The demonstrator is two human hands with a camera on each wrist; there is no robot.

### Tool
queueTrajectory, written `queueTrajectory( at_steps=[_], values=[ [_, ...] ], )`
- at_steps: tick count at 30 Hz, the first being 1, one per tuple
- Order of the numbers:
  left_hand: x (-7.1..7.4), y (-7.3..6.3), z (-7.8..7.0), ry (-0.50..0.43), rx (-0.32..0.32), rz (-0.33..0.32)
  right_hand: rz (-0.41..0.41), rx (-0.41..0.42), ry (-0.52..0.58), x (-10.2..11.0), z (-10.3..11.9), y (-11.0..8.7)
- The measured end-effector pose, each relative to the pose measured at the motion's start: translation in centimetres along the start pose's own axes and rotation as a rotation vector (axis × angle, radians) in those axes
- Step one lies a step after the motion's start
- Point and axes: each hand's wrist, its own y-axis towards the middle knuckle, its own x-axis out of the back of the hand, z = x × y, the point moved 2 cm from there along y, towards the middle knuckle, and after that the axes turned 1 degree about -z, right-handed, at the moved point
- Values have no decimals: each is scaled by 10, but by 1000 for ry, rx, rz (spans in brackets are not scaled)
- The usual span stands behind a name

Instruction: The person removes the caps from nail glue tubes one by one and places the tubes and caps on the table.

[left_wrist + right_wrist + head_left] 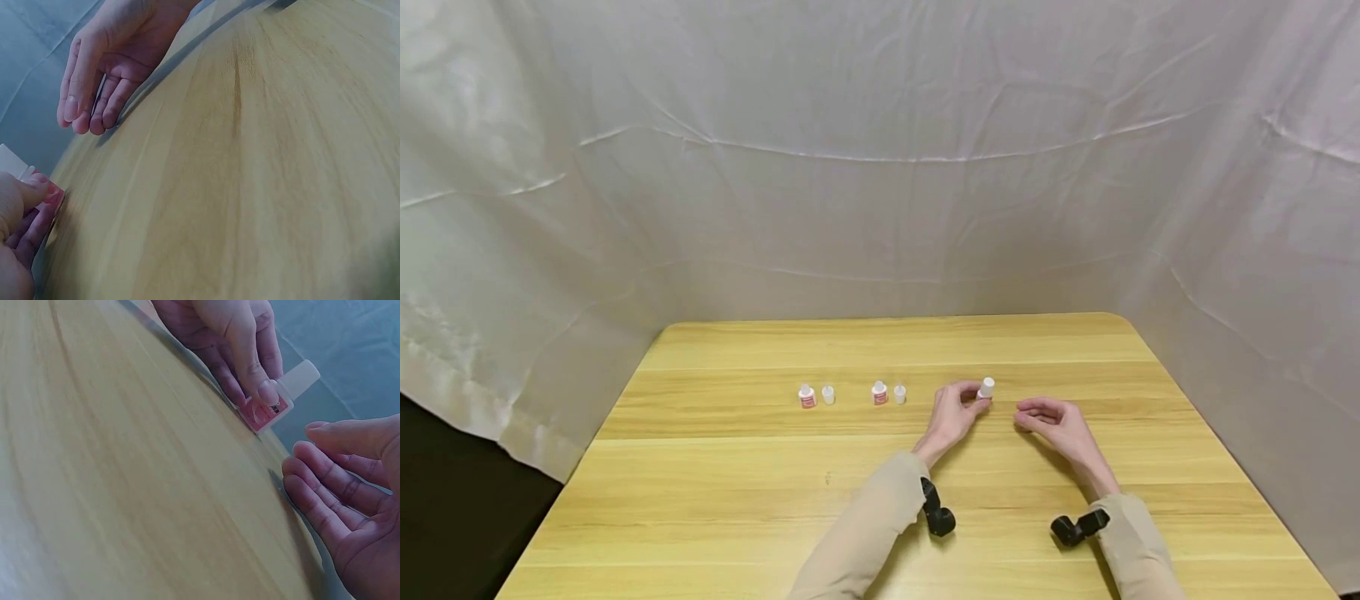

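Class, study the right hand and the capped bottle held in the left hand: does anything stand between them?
Nothing visible stands in the way. Between the right hand and the capped bottle is only an open gap above the table. The left hand grips the bottle's body, leaving the white cap uncovered.

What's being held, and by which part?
Left hand pinches a white-capped bottle by its red-labelled body, below the white cap. Right hand holds nothing.

Head view: smooth wood-grain table [737, 483] with faint sheen, creased satiny cloth curtain [880, 208] at twelve o'clock, smooth plastic-looking bottle [256, 419] and cap [300, 379] at four, matt cloth sleeve [865, 533] at six
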Motion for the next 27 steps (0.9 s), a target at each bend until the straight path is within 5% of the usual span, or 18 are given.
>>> queueTrajectory(
  at_steps=[27],
  values=[
    [28, -17, 13, 2, 0, 8, 8, 11, 23, -15, 8, 5]
  ],
)
